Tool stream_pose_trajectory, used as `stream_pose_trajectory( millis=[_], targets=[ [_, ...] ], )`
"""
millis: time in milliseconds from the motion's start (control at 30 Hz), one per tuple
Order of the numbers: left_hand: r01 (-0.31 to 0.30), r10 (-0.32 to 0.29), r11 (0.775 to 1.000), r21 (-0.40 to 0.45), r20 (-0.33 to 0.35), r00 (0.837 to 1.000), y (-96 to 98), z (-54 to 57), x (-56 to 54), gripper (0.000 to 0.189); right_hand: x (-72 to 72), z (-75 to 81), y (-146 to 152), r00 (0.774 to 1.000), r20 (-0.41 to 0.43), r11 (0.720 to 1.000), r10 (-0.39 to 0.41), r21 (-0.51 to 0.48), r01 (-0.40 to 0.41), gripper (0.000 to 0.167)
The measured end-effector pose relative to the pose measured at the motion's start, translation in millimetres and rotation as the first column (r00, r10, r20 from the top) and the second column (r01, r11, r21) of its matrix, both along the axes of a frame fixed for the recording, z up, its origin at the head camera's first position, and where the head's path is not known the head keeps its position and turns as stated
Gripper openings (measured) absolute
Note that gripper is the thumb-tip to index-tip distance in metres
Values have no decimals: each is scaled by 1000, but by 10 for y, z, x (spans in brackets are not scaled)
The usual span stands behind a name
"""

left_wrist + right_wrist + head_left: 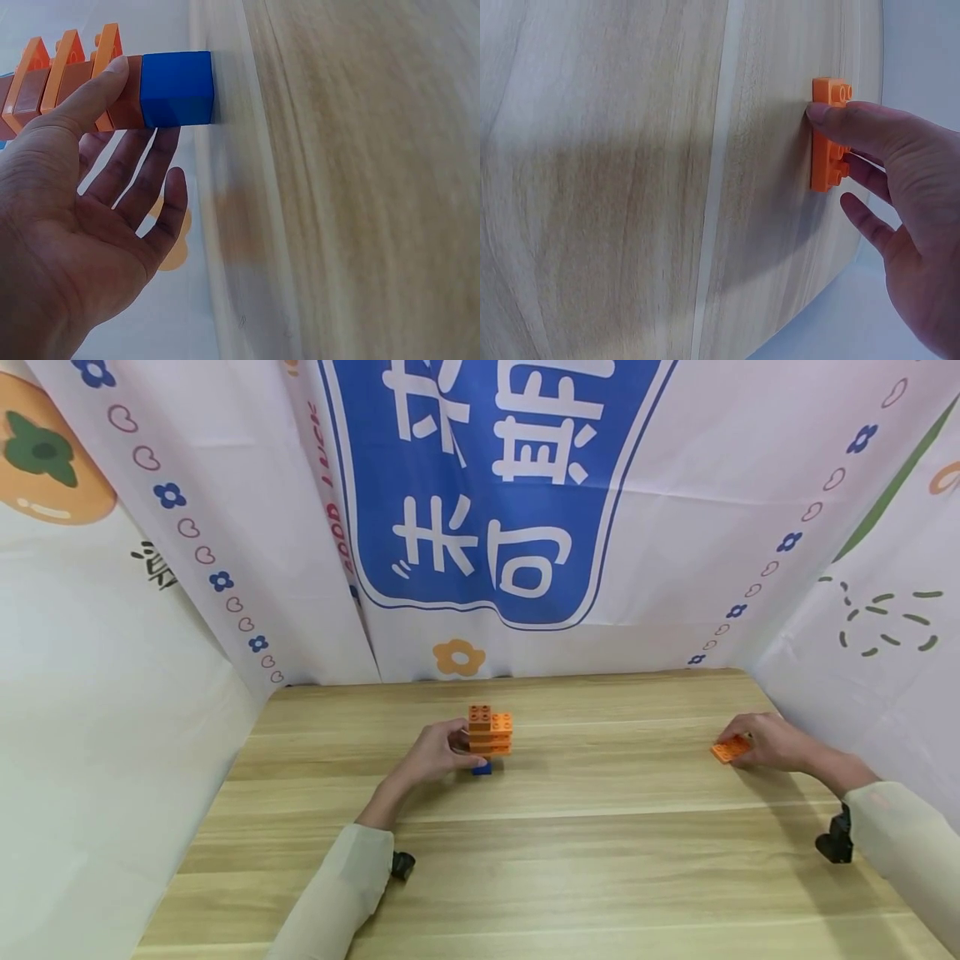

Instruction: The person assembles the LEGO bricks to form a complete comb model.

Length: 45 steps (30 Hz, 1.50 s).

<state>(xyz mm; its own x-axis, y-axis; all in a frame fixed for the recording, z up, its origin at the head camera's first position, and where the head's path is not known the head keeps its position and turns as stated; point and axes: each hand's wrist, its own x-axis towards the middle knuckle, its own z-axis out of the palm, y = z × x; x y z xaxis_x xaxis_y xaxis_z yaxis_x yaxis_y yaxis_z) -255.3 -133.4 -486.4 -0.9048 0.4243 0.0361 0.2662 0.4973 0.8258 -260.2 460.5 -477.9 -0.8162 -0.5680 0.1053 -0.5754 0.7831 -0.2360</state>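
Observation:
My left hand [431, 755] grips a stack of toy building bricks [491, 743] from its left side, upright on the table. A blue brick [178, 88] forms the base, with brown bricks and thin orange plates alternating above it. In the left wrist view, the thumb lies along the brown brick just above the blue one, with the fingers behind the stack. Far to the right, my right hand [776, 742] pinches a flat orange studded brick [826, 157] across its width. Its studs face up, and it is low over the tabletop.
The wood-grain table [600, 852] spreads between and in front of both hands. A white printed cloth [675, 527] hangs along the back and both sides, meeting the table's far edge. Small black devices [836, 839] sit at both wrists.

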Motion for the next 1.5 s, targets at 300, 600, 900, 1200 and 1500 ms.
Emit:
stream_pose_trajectory(
  millis=[300,600,900,1200,1500],
  targets=[
    [22,-21,999,26,-7,1000,-11,-10,-7,35,-16,-5,-38,997,60,999,-42,-9,43,32],
    [17,-17,1000,26,-8,1000,-13,-29,-17,35,-19,19,-111,994,75,997,-80,-7,81,28],
    [10,-10,1000,28,-5,1000,-9,-27,-15,37,-29,106,-224,994,75,996,-85,-16,86,29],
    [7,-7,999,35,1,1000,-9,-7,-3,37,-24,141,-370,1000,-6,999,-8,-35,8,27],
    [-1,1,1000,17,4,1000,-5,-12,-8,37,7,199,-548,999,-22,997,38,-63,-39,24]
  ],
)
